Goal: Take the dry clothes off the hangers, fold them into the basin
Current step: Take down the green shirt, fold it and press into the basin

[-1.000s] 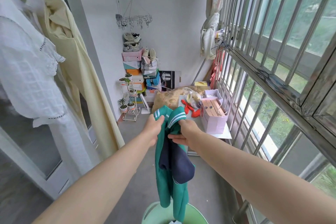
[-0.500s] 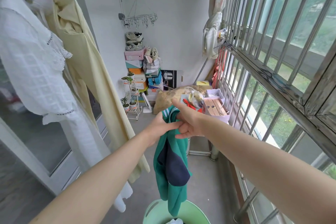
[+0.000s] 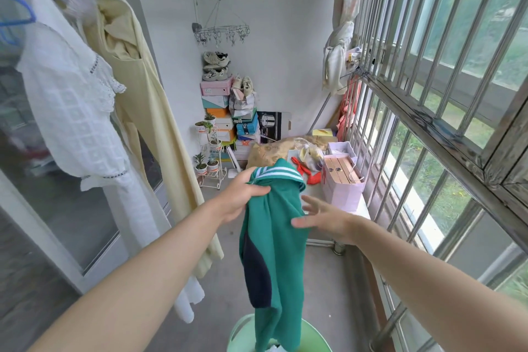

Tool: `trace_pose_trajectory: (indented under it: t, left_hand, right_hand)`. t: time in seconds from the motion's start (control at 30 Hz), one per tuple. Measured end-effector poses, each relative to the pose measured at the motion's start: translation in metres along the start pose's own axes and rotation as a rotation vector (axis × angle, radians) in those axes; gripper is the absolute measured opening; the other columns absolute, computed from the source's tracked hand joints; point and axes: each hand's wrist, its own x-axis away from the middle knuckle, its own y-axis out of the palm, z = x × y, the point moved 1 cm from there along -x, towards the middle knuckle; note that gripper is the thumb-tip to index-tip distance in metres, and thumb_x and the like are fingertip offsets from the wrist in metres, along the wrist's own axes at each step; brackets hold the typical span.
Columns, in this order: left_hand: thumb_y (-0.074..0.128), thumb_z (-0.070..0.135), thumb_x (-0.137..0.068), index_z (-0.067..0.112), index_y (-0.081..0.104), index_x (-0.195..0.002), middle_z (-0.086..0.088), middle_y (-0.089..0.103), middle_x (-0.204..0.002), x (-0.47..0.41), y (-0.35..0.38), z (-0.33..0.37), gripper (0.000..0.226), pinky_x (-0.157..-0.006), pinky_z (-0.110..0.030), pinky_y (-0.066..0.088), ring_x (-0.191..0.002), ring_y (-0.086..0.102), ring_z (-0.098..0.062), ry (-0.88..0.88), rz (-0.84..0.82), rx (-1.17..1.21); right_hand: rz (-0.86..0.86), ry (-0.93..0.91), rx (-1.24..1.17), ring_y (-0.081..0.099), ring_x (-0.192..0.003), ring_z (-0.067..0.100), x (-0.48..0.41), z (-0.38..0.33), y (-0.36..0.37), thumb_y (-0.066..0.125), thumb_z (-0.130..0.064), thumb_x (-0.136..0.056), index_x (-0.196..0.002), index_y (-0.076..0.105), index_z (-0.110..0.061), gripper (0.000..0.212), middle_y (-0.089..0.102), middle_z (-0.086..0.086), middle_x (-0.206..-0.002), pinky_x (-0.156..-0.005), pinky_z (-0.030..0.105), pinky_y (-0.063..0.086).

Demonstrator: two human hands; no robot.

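Left hand [image 3: 243, 194] grips the top [image 3: 275, 240] by its collar. It hangs lengthwise toward the basin [image 3: 243, 333] at lower centre. Right hand [image 3: 325, 218], fingers spread and empty, is just right of it.

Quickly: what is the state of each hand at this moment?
Left hand: closed, gripping the green garment just below its collar.
Right hand: open, fingers spread beside the garment, holding nothing.

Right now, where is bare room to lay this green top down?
Bare concrete floor lies between the yellow dress and the green basin. Crowded: the window ledge around the pink bag, and the far corner with shoeboxes and plant stand.
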Motion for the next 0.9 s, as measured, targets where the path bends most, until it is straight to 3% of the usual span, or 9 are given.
trace_pose_trajectory:
  t: [0.07, 0.13, 0.2, 0.33, 0.4, 0.57, 0.7, 0.8, 0.9]
  left_hand:
    - [0.051, -0.011, -0.089, 0.012, 0.058, -0.108, -0.008, 0.065, -0.104, 0.003, 0.001, 0.010, 0.031, -0.097, -0.039, 0.046, -0.098, 0.062, -0.024, 0.007, -0.027, 0.017]
    - [0.051, -0.011, -0.089, 0.012, 0.058, -0.107, -0.007, 0.066, -0.102, 0.007, 0.000, 0.018, 0.030, -0.094, -0.035, 0.047, -0.096, 0.063, -0.021, 0.010, -0.072, 0.018]
    - [0.052, -0.009, -0.089, 0.009, 0.058, -0.113, -0.010, 0.066, -0.108, 0.010, -0.006, 0.021, 0.030, -0.097, -0.039, 0.047, -0.101, 0.063, -0.024, -0.008, -0.083, 0.033]
    - [0.060, -0.005, -0.082, 0.002, 0.051, -0.129, -0.019, 0.060, -0.127, 0.012, -0.024, 0.015, 0.049, -0.102, -0.046, 0.044, -0.114, 0.058, -0.034, -0.042, -0.066, 0.169]
    - [0.053, -0.007, -0.087, 0.002, 0.053, -0.127, -0.019, 0.061, -0.124, 0.016, -0.026, 0.017, 0.041, -0.096, -0.041, 0.050, -0.106, 0.062, -0.031, -0.029, -0.055, 0.219]
    - [0.056, 0.012, -0.082, 0.004, 0.059, -0.118, -0.012, 0.069, -0.104, 0.014, -0.030, 0.027, 0.037, -0.075, -0.036, 0.058, -0.085, 0.070, -0.023, -0.022, 0.072, 0.590]
    - [0.048, 0.020, -0.096, 0.008, 0.063, -0.105, -0.009, 0.072, -0.094, 0.011, -0.029, 0.033, 0.021, -0.075, -0.037, 0.052, -0.076, 0.072, -0.020, -0.021, 0.190, 0.653]
    - [0.047, 0.042, -0.096, 0.010, 0.066, -0.104, -0.009, 0.073, -0.097, 0.017, -0.036, 0.026, 0.038, -0.077, -0.037, 0.050, -0.080, 0.072, -0.020, -0.097, 0.175, 0.560]
    - [0.043, 0.069, -0.084, 0.014, 0.068, -0.112, -0.011, 0.071, -0.110, 0.025, -0.042, -0.008, 0.067, -0.090, -0.042, 0.047, -0.101, 0.067, -0.026, -0.276, 0.116, 0.485]
  right_hand:
    - [-0.103, 0.034, 0.000, 0.054, -0.124, 0.017, -0.005, 0.018, 0.007, 0.080, -0.015, -0.074, -0.140, 0.041, -0.015, 0.077, 0.055, 0.000, -0.136, -0.111, 0.040, 0.037]
    - [-0.023, 0.028, 0.000, 0.062, -0.114, 0.022, -0.008, 0.024, 0.014, 0.081, -0.017, -0.073, -0.123, 0.059, -0.012, 0.055, 0.067, 0.003, -0.120, -0.107, 0.046, 0.041]
    - [0.022, 0.005, -0.024, 0.061, -0.113, 0.030, -0.008, 0.025, 0.018, 0.081, -0.029, -0.070, -0.114, 0.065, -0.011, 0.051, 0.069, 0.007, -0.116, -0.106, 0.054, 0.037]
    - [-0.063, 0.003, -0.116, 0.062, -0.113, 0.026, 0.000, 0.028, 0.017, 0.074, -0.024, -0.081, -0.117, 0.065, -0.011, 0.039, 0.068, 0.007, -0.119, -0.105, 0.043, 0.043]
    - [-0.070, 0.009, -0.122, 0.062, -0.114, 0.025, 0.003, 0.026, 0.020, 0.066, -0.023, -0.087, -0.117, 0.064, -0.013, 0.032, 0.066, 0.007, -0.122, -0.104, 0.040, 0.045]
    - [-0.107, -0.008, -0.324, 0.062, -0.113, 0.028, -0.002, 0.007, 0.025, 0.073, -0.031, -0.076, -0.115, 0.065, -0.010, 0.046, 0.066, 0.010, -0.120, -0.103, 0.042, 0.045]
    - [-0.154, 0.043, -0.129, 0.062, -0.114, 0.024, -0.006, 0.004, 0.034, 0.078, -0.035, -0.070, -0.122, 0.061, -0.012, 0.060, 0.066, 0.005, -0.122, -0.104, 0.043, 0.044]
    - [-0.095, 0.060, -0.248, 0.062, -0.114, 0.026, -0.007, 0.004, 0.037, 0.072, -0.035, -0.080, -0.124, 0.059, -0.008, 0.053, 0.066, 0.008, -0.122, -0.104, 0.041, 0.045]
    - [-0.063, 0.057, -0.342, 0.063, -0.112, 0.024, -0.005, 0.000, 0.038, 0.062, -0.030, -0.090, -0.121, 0.060, -0.011, 0.037, 0.067, 0.008, -0.120, -0.097, 0.037, 0.050]
